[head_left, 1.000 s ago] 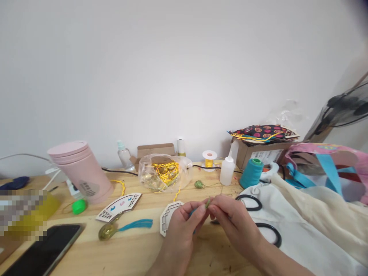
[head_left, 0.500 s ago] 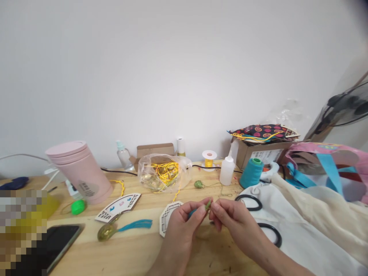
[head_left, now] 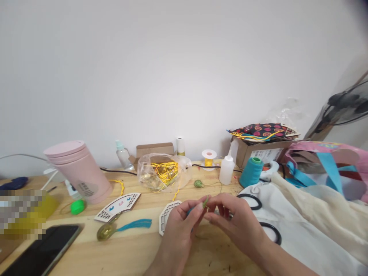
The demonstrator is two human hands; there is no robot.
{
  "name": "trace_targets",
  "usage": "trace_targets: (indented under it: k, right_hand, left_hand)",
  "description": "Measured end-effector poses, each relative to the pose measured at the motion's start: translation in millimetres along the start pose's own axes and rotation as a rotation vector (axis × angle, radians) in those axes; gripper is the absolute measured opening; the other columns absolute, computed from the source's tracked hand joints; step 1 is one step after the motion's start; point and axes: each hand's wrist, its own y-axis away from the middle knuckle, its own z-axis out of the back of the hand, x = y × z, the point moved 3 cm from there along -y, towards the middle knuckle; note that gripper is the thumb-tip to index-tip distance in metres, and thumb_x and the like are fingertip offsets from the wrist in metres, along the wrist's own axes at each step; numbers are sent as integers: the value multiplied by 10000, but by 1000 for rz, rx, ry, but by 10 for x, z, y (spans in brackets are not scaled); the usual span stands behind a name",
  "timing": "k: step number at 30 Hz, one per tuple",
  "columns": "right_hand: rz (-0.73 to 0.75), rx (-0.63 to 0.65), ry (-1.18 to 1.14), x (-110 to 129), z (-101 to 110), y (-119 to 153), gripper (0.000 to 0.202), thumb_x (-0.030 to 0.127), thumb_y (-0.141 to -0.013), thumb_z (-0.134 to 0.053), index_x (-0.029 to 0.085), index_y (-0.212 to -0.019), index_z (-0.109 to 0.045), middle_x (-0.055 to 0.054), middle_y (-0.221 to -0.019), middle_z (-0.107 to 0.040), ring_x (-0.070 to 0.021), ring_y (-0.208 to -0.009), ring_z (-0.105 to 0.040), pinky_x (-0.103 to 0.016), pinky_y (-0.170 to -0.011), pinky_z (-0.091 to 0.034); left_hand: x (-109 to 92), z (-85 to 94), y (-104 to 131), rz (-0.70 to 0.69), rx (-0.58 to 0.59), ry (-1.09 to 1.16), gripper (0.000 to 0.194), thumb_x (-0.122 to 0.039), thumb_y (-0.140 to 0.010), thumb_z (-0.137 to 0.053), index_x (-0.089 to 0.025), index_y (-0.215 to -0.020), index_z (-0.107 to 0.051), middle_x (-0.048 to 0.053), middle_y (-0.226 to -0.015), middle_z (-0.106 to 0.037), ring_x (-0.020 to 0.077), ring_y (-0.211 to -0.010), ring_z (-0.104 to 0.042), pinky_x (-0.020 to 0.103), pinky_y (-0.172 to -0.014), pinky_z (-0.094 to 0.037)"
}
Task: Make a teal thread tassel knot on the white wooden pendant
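Note:
Between the thumb and fingers of my left hand (head_left: 184, 222) is a green thread (head_left: 205, 202), its end standing up above the fingertips. A bit of blue tassel (head_left: 189, 211) shows inside the same hand; most of it is hidden. My right hand (head_left: 237, 218) is closed close against the left, its thumb and forefinger bent at the green thread. An octagonal lattice pendant (head_left: 163, 220) lies partly behind my left hand. Black-handled scissors (head_left: 273, 230) rest on white cloth beside my right wrist. A small ball of green thread (head_left: 198, 184) lies beyond the hands.
On the left are a fan-shaped pendant (head_left: 119, 209), a brass piece with blue tassel (head_left: 106, 231), a phone (head_left: 46, 249) and a pink tumbler (head_left: 83, 172). Behind stand a plastic bag of yellow cords (head_left: 163, 172), a squeeze bottle (head_left: 227, 170) and a teal thread cone (head_left: 251, 172).
My right fingers have shifted from a tight pinch at the green thread to a looser bend, with the hand turned slightly. My left hand stays nearly in place.

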Motion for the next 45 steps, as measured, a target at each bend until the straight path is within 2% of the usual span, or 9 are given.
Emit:
trace_targets:
  k: [6, 15, 21, 25, 28, 31, 37, 41, 45]
  right_hand:
    - [40, 1, -69, 40, -10, 29, 205, 208, -821, -466, 191, -666, -600, 21, -604, -599, -102, -545, -514, -190, -519, -370]
    - [-88, 88, 74, -28, -16, 36, 437, 380, -885, -277, 185, -548, -475, 8, -509, -541, -114, -487, -496, -212, -490, -343]
    - [-218, 157, -130, -120, -63, 55, 541, 447, -888, -249, 169, -491, -491, 19, -426, -495, -83, -415, -445, -184, -454, -333]
    - [-125, 141, -268, -37, -78, 30, 446, 382, -892, -301, 164, -650, -604, 14, -557, -575, -77, -489, -469, -167, -472, -336]
    - [-70, 96, -281, 27, -60, 9, 331, 279, -851, -415, 159, -611, -609, 25, -545, -565, -70, -494, -453, -162, -478, -329]
    - [-148, 100, -388, 2, -65, 5, 244, 231, -793, -492, 152, -608, -631, 23, -535, -577, -59, -451, -426, -158, -439, -320]
    - [-378, 148, -647, -97, -103, 11, 192, 311, -693, -606, 132, -634, -647, 0, -527, -603, -48, -400, -428, -149, -387, -342]
    - [-399, 158, -614, -109, -97, 13, 224, 331, -697, -600, 127, -604, -602, 10, -500, -570, -46, -393, -428, -147, -381, -345]
    - [-324, 147, -529, -124, -110, 34, 300, 348, -798, -476, 145, -586, -540, 26, -465, -517, -56, -400, -446, -150, -390, -353]
  left_hand:
    - [21, -14, 12, 8, -18, -2, 74, -215, -691, -631, -150, -688, -666, 63, -847, -700, 163, -893, -591, 269, -878, -398]
    - [-8, -19, 0, -12, 31, 2, 129, -234, -729, -594, -135, -759, -672, 76, -846, -696, 178, -901, -593, 300, -908, -375]
    - [-30, 1, -4, -8, -13, 34, 122, -224, -712, -615, -128, -755, -677, 58, -832, -694, 153, -938, -570, 249, -910, -367]
    - [-12, -21, -8, -17, 40, -27, 138, -235, -727, -596, -143, -787, -679, 31, -727, -691, 116, -716, -591, 213, -738, -434]
    - [18, -4, -17, -16, 30, -37, 114, -231, -727, -595, -154, -745, -677, 34, -766, -692, 115, -750, -580, 207, -748, -420]
    - [43, 21, -18, 0, 3, -24, 103, -226, -715, -608, -149, -682, -668, 46, -798, -693, 123, -805, -576, 221, -809, -404]
    - [57, 5, -3, 24, 3, 24, 84, -210, -692, -630, -149, -640, -656, 64, -821, -697, 152, -873, -583, 250, -843, -405]
    - [47, -6, -4, 21, 7, 42, 85, -207, -702, -622, -143, -663, -661, 67, -818, -695, 157, -873, -588, 268, -866, -396]
    - [21, -30, -7, 6, 39, 57, 87, -201, -706, -618, -136, -680, -670, 46, -719, -684, 133, -765, -597, 245, -813, -422]
